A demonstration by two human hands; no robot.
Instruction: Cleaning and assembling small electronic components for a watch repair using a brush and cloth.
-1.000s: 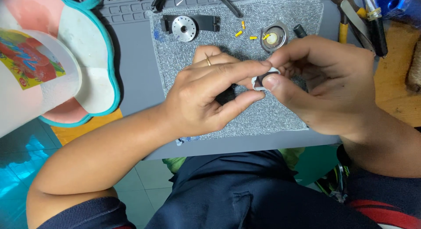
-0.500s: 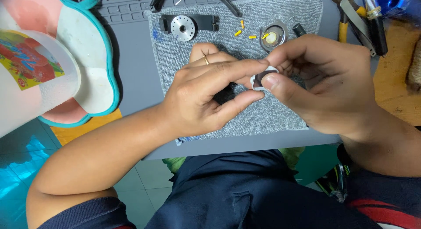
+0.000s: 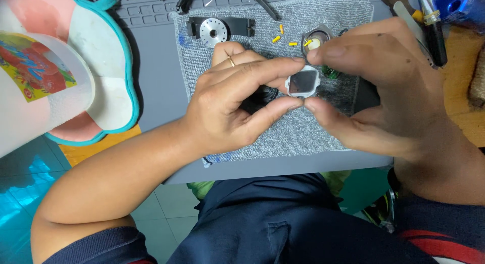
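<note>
A small silver watch case with a dark square face (image 3: 303, 82) is pinched between both my hands above a grey cloth (image 3: 283, 127). My left hand (image 3: 237, 102) grips its left side with index finger on top and thumb below; a ring sits on one finger. From the right, my right hand (image 3: 384, 87) holds the same case with index finger and thumb. A black part lies partly hidden under my left fingers (image 3: 260, 97).
On the cloth's far side lie a black strap with a round silver disc (image 3: 214, 30), several small yellow pins (image 3: 283, 39) and a round metal case back (image 3: 316, 41). Tools (image 3: 429, 26) rest at the top right. A white plastic cup (image 3: 40, 87) and teal-edged tray (image 3: 101, 77) stand left.
The watch case has turned so its dark face now points up at the camera. Both hands stay in nearly the same place.
</note>
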